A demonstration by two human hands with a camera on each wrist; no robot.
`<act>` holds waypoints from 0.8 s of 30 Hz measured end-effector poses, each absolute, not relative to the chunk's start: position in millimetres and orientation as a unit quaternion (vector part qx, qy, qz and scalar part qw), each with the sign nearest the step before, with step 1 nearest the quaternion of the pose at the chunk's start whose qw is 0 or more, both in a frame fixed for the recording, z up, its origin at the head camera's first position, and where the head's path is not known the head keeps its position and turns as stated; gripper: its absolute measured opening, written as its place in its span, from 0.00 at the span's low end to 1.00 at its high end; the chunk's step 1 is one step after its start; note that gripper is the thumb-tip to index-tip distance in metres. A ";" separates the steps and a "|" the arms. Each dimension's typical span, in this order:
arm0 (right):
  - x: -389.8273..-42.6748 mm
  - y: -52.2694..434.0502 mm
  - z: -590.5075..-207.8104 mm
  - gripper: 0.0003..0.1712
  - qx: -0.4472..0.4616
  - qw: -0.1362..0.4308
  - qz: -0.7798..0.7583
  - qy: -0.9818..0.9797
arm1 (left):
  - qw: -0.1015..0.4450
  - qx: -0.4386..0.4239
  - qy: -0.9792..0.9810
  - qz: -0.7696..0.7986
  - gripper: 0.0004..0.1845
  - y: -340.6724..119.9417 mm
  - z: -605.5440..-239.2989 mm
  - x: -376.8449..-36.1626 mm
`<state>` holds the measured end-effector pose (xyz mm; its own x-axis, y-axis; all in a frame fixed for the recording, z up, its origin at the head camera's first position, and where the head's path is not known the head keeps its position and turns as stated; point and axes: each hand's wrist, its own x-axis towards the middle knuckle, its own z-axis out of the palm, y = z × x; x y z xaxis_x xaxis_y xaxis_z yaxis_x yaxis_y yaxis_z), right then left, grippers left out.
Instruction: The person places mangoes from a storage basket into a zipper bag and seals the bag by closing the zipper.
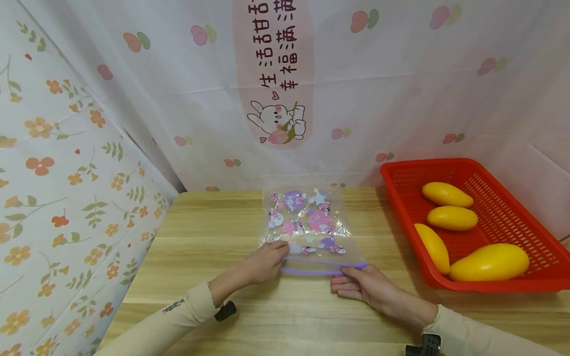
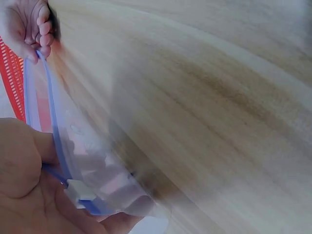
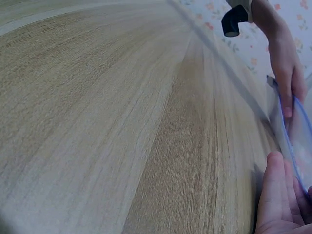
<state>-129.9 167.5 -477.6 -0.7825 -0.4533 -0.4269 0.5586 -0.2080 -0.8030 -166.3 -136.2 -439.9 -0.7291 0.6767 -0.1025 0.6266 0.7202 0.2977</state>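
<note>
A clear zip bag [image 1: 311, 232] printed with pink and purple cartoon figures lies on the table, its purple zip edge toward me. My left hand [image 1: 265, 262] holds the left end of the opening. In the left wrist view the thumb reaches inside the mouth and the fingers lie along the outer wall, beside a white slider [image 2: 80, 192]. My right hand [image 1: 367, 288] pinches the right end of the zip edge between thumb and fingers. Between both hands the two purple rims [image 2: 52, 105] stand apart, so the mouth is parted.
To the right stands a red basket [image 1: 401, 212] holding several yellow mango-like fruits [image 1: 490, 262]. A wood-grain table [image 1: 200, 222] lies under everything. Behind it hangs a white printed curtain [image 1: 178, 99], and a flowered cloth [image 1: 67, 198] covers the left side.
</note>
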 end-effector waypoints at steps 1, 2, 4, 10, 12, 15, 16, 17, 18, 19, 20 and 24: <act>-129.7 167.4 -477.5 0.22 0.044 0.326 -0.775 0.540 | 0.102 0.352 0.921 0.128 0.20 -136.2 -439.3 -166.8; -129.3 167.3 -477.2 0.22 0.040 0.326 -0.774 0.542 | 0.099 0.352 0.921 0.135 0.19 -136.4 -439.0 -167.2; -128.9 166.9 -476.8 0.23 0.036 0.326 -0.771 0.545 | 0.092 0.351 0.920 0.146 0.18 -136.9 -438.3 -167.8; -127.5 165.7 -477.3 0.21 0.047 0.329 -0.757 0.563 | 0.067 0.343 0.921 0.175 0.06 -138.4 -436.4 -169.9; -127.0 164.9 -477.4 0.21 0.050 0.328 -0.752 0.569 | 0.059 0.341 0.920 0.183 0.06 -139.4 -435.0 -170.5; -126.2 163.5 -476.9 0.21 0.046 0.326 -0.746 0.579 | 0.051 0.337 0.920 0.192 0.12 -141.4 -431.5 -171.7; -125.7 163.1 -476.7 0.21 0.043 0.327 -0.744 0.581 | 0.053 0.334 0.920 0.196 0.15 -142.4 -429.8 -172.2; -125.1 162.6 -476.0 0.21 0.041 0.328 -0.742 0.584 | 0.054 0.331 0.921 0.199 0.18 -143.0 -428.3 -172.7; -124.5 162.1 -475.6 0.21 0.039 0.329 -0.739 0.586 | 0.057 0.327 0.922 0.202 0.21 -143.8 -426.1 -173.2; -123.9 161.6 -475.0 0.21 0.038 0.331 -0.736 0.589 | 0.058 0.323 0.922 0.204 0.22 -144.4 -423.6 -173.8; -123.6 161.2 -474.6 0.21 0.038 0.332 -0.734 0.592 | 0.058 0.320 0.922 0.209 0.22 -144.7 -420.5 -174.3; -122.9 160.4 -473.8 0.20 0.027 0.331 -0.718 0.612 | 0.057 0.315 0.921 0.222 0.24 -145.7 -408.6 -176.3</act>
